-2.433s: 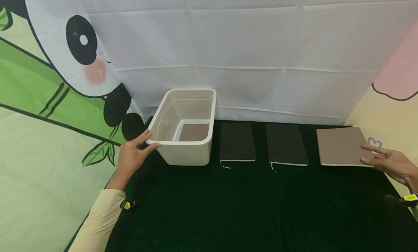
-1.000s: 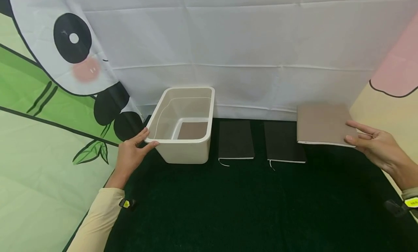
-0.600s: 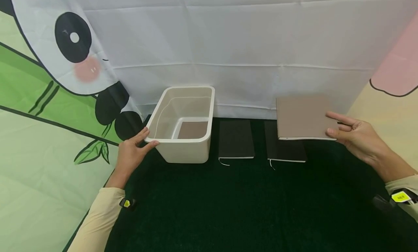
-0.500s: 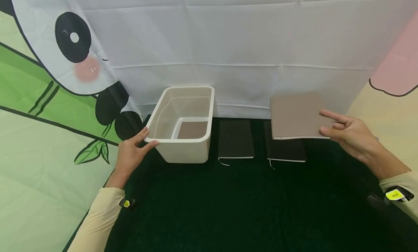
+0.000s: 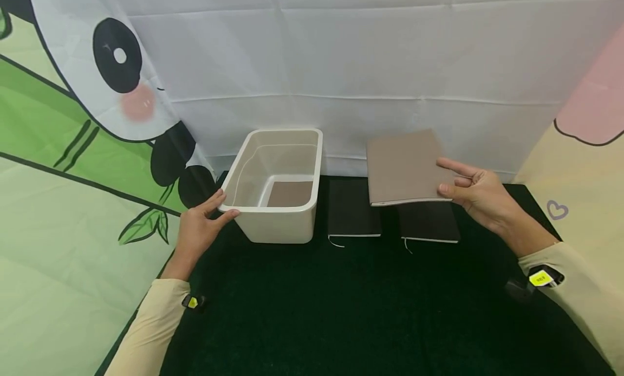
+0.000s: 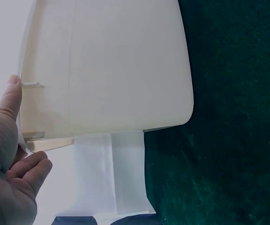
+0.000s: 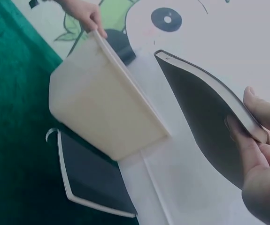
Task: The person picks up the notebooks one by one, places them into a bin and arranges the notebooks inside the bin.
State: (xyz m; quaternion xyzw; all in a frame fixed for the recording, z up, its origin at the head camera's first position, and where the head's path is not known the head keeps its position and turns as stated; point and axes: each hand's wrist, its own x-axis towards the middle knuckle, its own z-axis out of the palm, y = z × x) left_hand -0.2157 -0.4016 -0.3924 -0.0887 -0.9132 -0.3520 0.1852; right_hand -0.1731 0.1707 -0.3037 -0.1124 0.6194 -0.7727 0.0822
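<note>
My right hand (image 5: pixel 482 194) pinches the right side of a brown notebook (image 5: pixel 407 167), thumb on the cover and fingers beneath. It hangs above the table, over the upper parts of two black notebooks. In the right wrist view the held notebook (image 7: pixel 205 112) bends slightly and shows its dark underside. My left hand (image 5: pixel 200 229) holds the front left corner of a cream plastic bin (image 5: pixel 278 227) by its rim, as the left wrist view also shows on the bin wall (image 6: pixel 116 65). Another brown cover (image 5: pixel 290 194) lies flat on the bin's floor.
A black notebook (image 5: pixel 353 216) with a white ribbon lies just right of the bin, and a second black notebook (image 5: pixel 429 224) lies farther right. Dark green cloth (image 5: pixel 341 305) covers the table. A white curtain (image 5: pixel 361 56) hangs close behind the bin.
My right hand has lifted the brown notebook from the table's right end and carried it left, past the right black notebook. My left hand and the bin have stayed in place.
</note>
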